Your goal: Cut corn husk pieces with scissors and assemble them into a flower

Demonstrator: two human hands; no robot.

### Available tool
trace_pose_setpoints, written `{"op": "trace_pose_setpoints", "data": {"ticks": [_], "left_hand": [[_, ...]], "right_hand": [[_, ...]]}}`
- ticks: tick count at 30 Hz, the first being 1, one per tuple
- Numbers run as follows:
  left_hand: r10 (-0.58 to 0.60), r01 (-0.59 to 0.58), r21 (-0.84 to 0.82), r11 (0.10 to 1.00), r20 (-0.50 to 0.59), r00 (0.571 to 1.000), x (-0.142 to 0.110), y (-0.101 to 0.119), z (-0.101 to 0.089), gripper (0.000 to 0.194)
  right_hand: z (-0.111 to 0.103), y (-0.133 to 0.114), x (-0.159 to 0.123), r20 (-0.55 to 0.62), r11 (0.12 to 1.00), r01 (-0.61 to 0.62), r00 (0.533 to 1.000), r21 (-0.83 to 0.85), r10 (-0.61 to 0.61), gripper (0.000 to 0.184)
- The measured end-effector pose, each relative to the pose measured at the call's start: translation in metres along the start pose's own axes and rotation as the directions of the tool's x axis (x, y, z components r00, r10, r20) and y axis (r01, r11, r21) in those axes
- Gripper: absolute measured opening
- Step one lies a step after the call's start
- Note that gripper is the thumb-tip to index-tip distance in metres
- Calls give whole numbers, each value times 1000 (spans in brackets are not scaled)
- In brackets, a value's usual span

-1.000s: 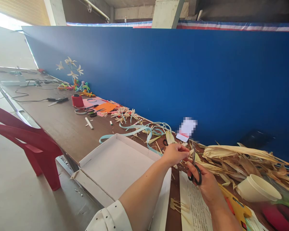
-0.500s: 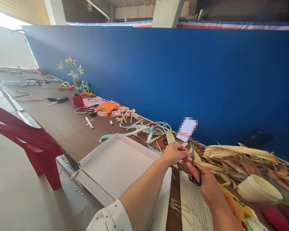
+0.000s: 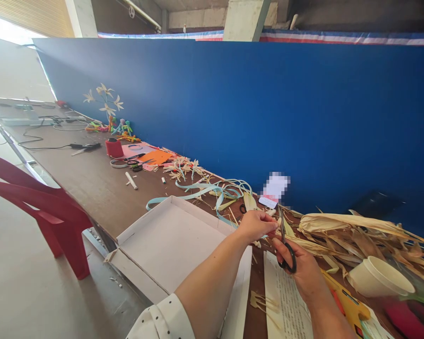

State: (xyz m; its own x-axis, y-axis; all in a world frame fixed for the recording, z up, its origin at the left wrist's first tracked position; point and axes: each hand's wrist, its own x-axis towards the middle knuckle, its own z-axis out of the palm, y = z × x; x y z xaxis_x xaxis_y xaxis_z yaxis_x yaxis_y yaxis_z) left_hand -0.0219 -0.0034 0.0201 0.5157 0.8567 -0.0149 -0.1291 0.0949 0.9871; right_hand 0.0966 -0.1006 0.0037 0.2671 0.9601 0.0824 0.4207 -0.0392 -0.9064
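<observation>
While curled, hands with scissors, scrap

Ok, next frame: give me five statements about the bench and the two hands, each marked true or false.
1. The right hand holds metal scissors with black handles. True.
2. The left hand lies flat on the printed white sheet. False: the left hand is by the scissors, its fingers pinched on a small pale piece.
3. A light blue flat ribbon lies near the shallow white cardboard box. True.
4. The red spool is inside the box. False: the red spool stands on the brown table.
5. A cream-coloured cup is near the dry tan husks. True.
</observation>
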Motion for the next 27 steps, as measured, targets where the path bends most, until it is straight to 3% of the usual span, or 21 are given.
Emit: {"op": "trace_pose_setpoints", "data": {"ticks": [6, 27], "left_hand": [[19, -17, 46, 999, -42, 999, 1, -1, 0, 13], [58, -56, 73, 996, -27, 998, 5, -10, -1, 17]], "right_hand": [[1, -5, -2, -10, 1000, -26, 1000, -2, 26, 39], [0, 3, 2, 4, 1000, -8, 1000, 29, 8, 48]]}}
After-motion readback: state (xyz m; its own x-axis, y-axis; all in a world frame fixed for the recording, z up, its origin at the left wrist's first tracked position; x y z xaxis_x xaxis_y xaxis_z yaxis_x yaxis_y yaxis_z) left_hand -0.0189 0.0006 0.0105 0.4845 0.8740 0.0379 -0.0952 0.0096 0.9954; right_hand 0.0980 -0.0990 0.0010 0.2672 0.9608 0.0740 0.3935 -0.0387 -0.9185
